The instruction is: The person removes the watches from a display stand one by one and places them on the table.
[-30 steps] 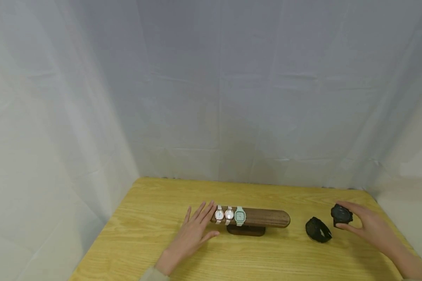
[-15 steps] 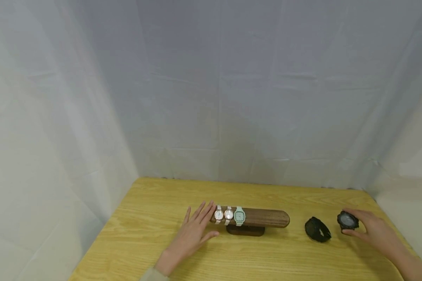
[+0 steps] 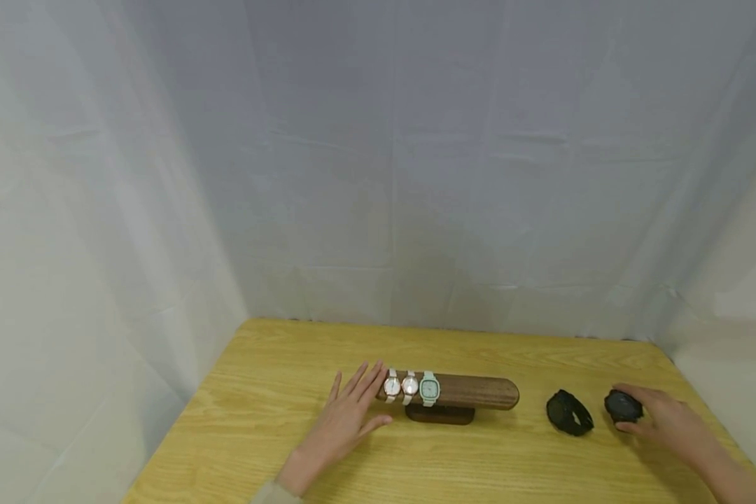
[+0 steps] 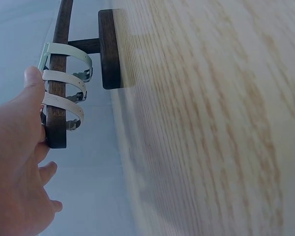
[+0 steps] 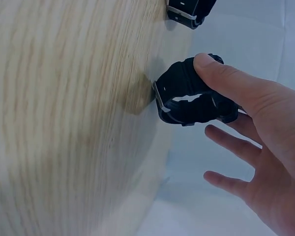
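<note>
My right hand pinches a black wristwatch between thumb and fingers at the right of the table. In the right wrist view its buckled strap forms a loop, its lower end close to the tabletop. A second black wristwatch lies just left of it. My left hand has its fingers extended, fingertips at the left end of a dark wooden watch stand. Around the stand's bar are two watches with pale straps, a white-faced watch and another white-faced watch, beside a mint-green square watch.
The stand's bar rests on a short post and a dark base. Under everything is a yellowish wood-grain table. Pale cloth curtains hang behind the table and along both sides.
My right hand has carried the black watch slightly right and down, closer to the tabletop; its face has turned during this. The left hand, stand and second black watch have stayed in place.
</note>
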Available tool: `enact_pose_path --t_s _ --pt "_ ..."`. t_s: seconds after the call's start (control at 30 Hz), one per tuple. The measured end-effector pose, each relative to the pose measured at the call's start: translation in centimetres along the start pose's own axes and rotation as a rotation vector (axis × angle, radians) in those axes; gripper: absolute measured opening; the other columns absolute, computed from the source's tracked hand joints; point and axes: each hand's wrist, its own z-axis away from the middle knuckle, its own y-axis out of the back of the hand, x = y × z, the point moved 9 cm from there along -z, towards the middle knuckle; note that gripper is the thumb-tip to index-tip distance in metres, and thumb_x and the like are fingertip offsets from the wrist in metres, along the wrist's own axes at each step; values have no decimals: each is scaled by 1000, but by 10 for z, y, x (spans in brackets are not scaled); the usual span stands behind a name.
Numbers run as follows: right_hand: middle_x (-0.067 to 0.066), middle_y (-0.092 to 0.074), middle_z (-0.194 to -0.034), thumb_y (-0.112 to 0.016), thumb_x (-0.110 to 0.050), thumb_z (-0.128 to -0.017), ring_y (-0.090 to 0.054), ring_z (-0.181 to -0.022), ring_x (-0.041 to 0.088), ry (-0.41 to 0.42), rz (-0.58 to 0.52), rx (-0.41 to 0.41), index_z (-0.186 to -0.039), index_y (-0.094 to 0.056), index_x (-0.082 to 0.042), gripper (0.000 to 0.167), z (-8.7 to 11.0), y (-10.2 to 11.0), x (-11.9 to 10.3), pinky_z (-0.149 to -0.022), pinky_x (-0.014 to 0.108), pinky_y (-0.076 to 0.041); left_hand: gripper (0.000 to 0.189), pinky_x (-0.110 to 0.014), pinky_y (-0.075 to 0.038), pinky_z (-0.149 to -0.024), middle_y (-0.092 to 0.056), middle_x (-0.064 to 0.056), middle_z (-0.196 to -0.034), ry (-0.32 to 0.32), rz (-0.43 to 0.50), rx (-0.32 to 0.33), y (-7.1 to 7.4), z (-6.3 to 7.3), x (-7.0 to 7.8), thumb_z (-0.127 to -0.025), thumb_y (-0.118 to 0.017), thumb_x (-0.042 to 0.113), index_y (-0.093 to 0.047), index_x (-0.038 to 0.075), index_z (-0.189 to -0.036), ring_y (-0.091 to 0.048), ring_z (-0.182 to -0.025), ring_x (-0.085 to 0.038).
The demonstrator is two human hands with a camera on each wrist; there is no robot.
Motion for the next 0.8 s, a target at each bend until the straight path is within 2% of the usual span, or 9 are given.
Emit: enact_pose_path --t_s 0.2,0.4,0.8 --pt "35 -63 -123 -90 -26 -73 -63 -101 55 -9 -100 40 -130 -60 5 71 2 -5 -2 -77 65 -55 80 -64 -11 -121 -17 -3 -167 3 0 -3 0 0 0 -98 -60 48 -26 11 -161 -21 -153 -31" --pt "37 -61 -124 -91 -21 -72 -61 -104 58 -22 -121 78 -131 -59 5 72 3 -9 -3 -77 67 -54 80 -64 -11 -121 -18 -3 -167 6 0 -6 1 0 0 -98 -60 48 -26 11 -161 -20 -154 -30" --pt "33 -62 -125 -90 -14 -71 -60 -107 56 15 -145 22 -128 -61 6 66 5 -12 -8 -83 67 -53 80 -64 -11 -121 -18 -3 -167 -1 9 1 6 1 2 -98 -61 47 -26 10 -161 -20 -153 -30"
